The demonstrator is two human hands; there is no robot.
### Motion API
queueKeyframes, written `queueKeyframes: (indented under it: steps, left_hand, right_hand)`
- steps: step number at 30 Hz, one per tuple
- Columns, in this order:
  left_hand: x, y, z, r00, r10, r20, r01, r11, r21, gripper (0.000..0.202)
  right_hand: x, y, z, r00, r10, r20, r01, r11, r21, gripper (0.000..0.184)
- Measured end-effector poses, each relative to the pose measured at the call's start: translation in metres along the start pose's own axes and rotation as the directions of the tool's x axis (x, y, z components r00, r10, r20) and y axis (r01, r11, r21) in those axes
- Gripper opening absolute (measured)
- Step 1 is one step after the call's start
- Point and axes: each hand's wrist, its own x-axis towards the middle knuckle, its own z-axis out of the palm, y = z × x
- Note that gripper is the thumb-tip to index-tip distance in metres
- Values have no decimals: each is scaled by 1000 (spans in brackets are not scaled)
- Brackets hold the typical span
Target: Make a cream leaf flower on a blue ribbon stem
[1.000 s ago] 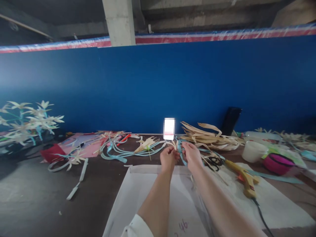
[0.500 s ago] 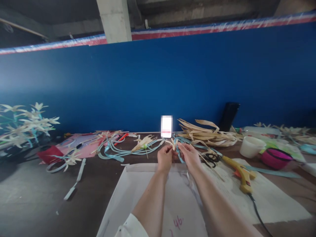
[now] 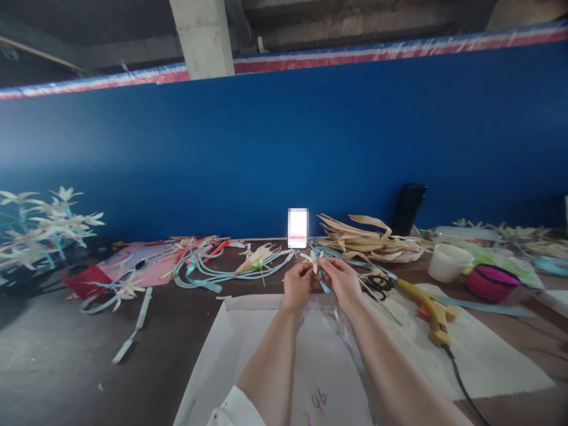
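A small cream flower with narrow petals [image 3: 314,260] is held up between my two hands, over the far edge of a white box lid [image 3: 261,331]. My left hand [image 3: 298,286] pinches it low on the left side. The fingers of my right hand [image 3: 341,280] are closed on its right side, at the petals. A light blue strip hangs below the flower, between the hands; its join to the flower is hidden by the fingers. Behind the hands a lit phone [image 3: 297,228] stands upright.
Dried husks [image 3: 373,239] lie behind my right hand, with black-handled scissors [image 3: 380,286] beside it. A yellow glue gun [image 3: 430,310] rests on paper at right, near a white cup [image 3: 449,262] and magenta bowl [image 3: 491,283]. Blue tubing [image 3: 235,274] and finished flowers [image 3: 48,222] are at left.
The flower has turned slightly between my fingers, its petals showing a little differently. Both hands stay in nearly the same place; the whole view has shifted a little.
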Motion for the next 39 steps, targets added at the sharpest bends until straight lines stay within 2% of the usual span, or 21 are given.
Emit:
queueKeyframes:
  steps: [5, 17, 31, 39]
  left_hand:
    - [-1, 1, 0, 1000, -19, 2, 19, 1000, -16, 20]
    - [-2, 3, -1, 999, 51, 2, -51, 998, 34, 17]
    - [0, -1, -1, 998, 66, 3, -66, 996, 52, 20]
    - [1, -2, 0, 998, 55, -15, -55, 998, -4, 23]
  right_hand:
    - [-4, -7, 2, 999, -24, -36, 24, 1000, 1, 33]
    - [-7, -12, 3, 995, -57, -79, 58, 998, 9, 38]
    - [-8, -11, 2, 997, -61, -37, 60, 998, -18, 36]
    - [-7, -10, 1, 999, -42, -35, 42, 999, -7, 34]
